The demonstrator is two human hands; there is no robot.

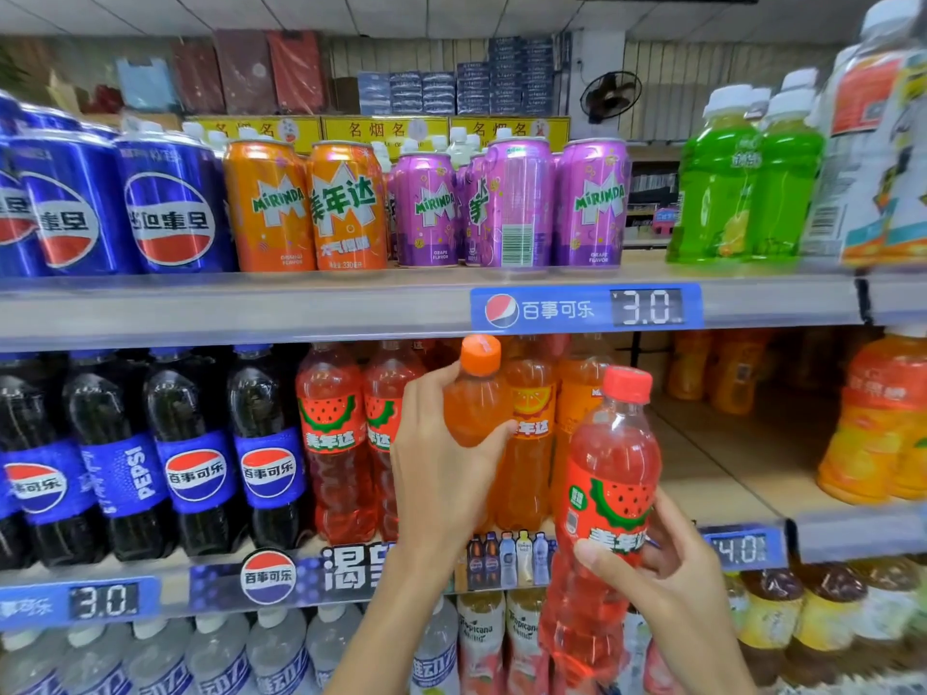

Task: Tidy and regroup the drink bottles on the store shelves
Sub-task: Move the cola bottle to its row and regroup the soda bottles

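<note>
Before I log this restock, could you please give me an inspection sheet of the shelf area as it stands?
Surface: middle shelf, bare board showing to the right of the orange row.
Job's things: held orange bottle raised at the shelf front; held red bottle lower, in front of the shelf edge; cola row and red row standing upright beside the orange row.
Clutter: nothing seen.
Hands: left hand grips the held orange bottle by its body; right hand grips the held red bottle at its label.
Cables: nothing seen.
Surroundings: cans on the shelf above, price strip, wall fan behind.
</note>
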